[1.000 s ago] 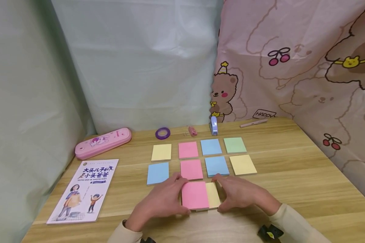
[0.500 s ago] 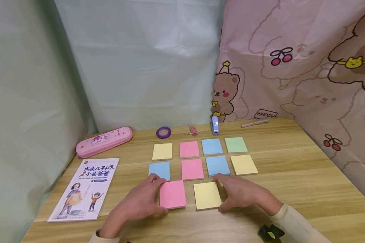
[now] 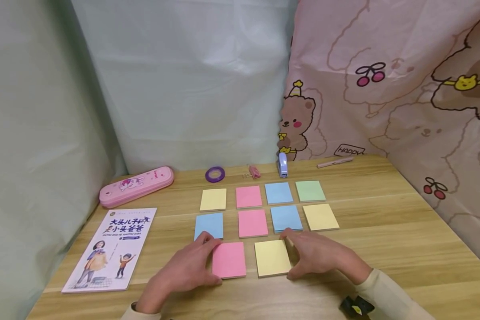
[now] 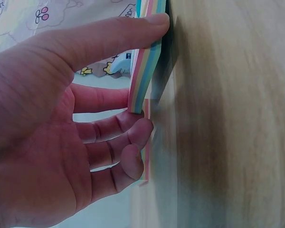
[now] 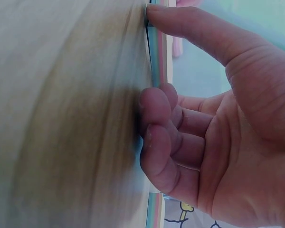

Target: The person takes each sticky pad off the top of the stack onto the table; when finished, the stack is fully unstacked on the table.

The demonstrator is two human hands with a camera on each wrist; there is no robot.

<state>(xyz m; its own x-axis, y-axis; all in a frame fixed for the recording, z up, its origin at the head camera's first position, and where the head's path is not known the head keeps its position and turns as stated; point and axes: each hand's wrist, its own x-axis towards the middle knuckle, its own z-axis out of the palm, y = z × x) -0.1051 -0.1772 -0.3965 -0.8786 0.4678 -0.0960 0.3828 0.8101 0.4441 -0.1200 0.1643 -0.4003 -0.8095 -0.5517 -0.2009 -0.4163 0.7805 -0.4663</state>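
Observation:
My left hand [image 3: 189, 266] pinches a pink sticky note pad [image 3: 229, 260] by its left side, thumb at the near edge and index finger at the far edge. In the left wrist view, this pad's layered coloured edge [image 4: 141, 78] stands slightly off the wood at the thumb. With my right hand [image 3: 318, 254] I hold a yellow sticky note pad [image 3: 272, 258] by its right side, flat on the table. A narrow strip of wood separates the two pads. The left fingers partly cover a blue pad [image 3: 209, 226] behind them.
Two rows of pads lie beyond, including a pink pad [image 3: 253, 223], a blue pad [image 3: 286, 218] and a green pad [image 3: 310, 191]. Behind them are purple tape [image 3: 215, 174], a binder clip [image 3: 254, 172], a stapler [image 3: 282, 165] and a pen [image 3: 335, 162]. A booklet [image 3: 111, 249] and pencil case [image 3: 137, 186] lie left.
My left hand has carried the pink pad left off the yellow pad, which it partly covered, then shifted it slightly right and nearer. The right hand has stayed on the yellow pad.

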